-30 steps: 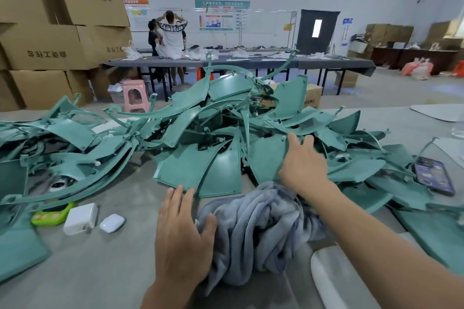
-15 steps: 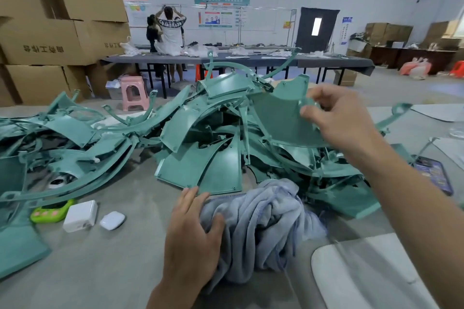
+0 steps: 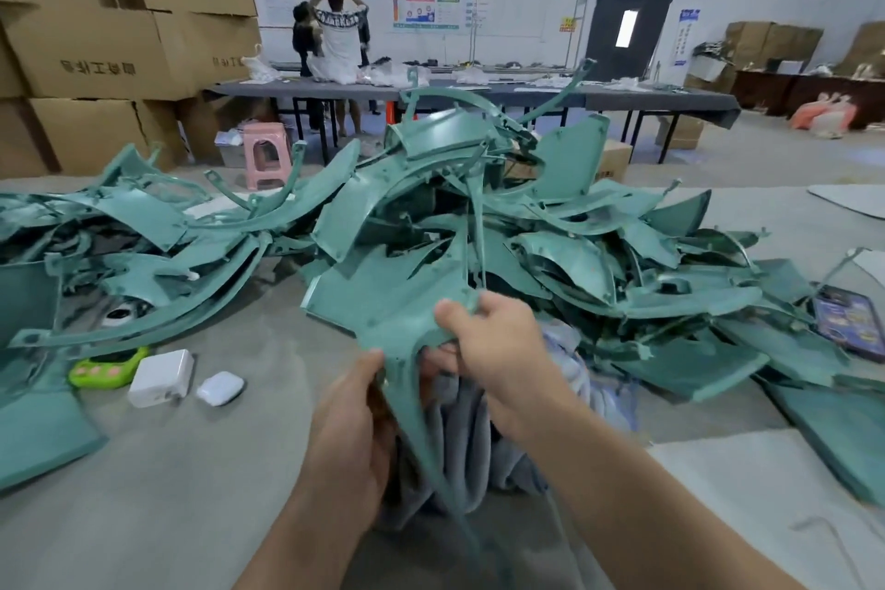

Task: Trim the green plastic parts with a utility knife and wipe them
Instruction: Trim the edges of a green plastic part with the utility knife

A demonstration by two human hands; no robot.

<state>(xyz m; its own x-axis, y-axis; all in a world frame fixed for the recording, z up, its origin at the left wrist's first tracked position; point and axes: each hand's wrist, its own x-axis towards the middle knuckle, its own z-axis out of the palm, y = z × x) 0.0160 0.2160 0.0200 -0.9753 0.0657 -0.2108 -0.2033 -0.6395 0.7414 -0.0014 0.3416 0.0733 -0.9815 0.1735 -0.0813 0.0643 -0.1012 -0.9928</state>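
A green part (image 3: 383,297), pulled from the pile (image 3: 574,244), is now gripped by left hand (image 3: 349,422) and right hand (image 3: 498,340); trimming is awaited.

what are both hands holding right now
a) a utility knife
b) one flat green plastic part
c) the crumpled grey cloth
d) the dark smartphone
b: the left hand and the right hand both grip the same flat green plastic part, held over the crumpled grey cloth; no knife is in view.
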